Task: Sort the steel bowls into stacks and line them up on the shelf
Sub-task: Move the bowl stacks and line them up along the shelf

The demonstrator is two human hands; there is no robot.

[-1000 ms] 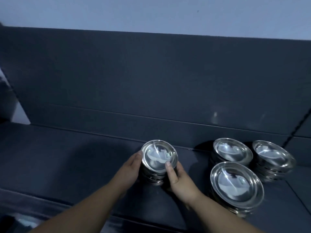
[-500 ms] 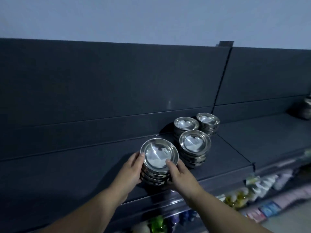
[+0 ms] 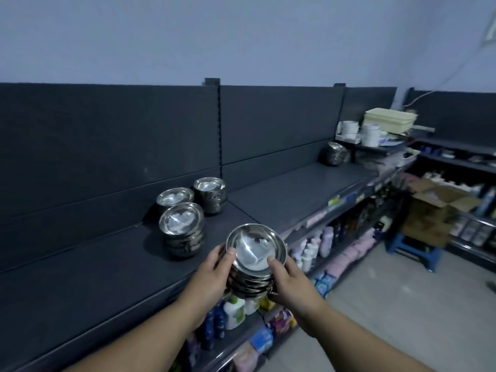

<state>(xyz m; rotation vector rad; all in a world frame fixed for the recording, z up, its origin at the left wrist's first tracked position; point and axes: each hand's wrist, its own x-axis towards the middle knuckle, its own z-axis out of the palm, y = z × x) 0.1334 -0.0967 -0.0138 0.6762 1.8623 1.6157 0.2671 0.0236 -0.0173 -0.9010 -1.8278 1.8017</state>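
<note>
- Left hand (image 3: 212, 272) and right hand (image 3: 294, 287) grasp a stack of steel bowls (image 3: 253, 261) between them, by the shelf (image 3: 80, 277) front edge.
- Three more stacks (image 3: 182, 232) stand at its ten o'clock.

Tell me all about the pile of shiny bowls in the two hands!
The held stack is several round steel bowls nested one inside another, shiny like mirrors, with wide flat rims. The top bowl is empty and reflects light. The stack tilts a little toward the camera. It is in the air just past the front edge of the dark shelf, not resting on it. The left hand grips its left side, thumb on the top rim, and the right hand grips the right side the same way.
</note>
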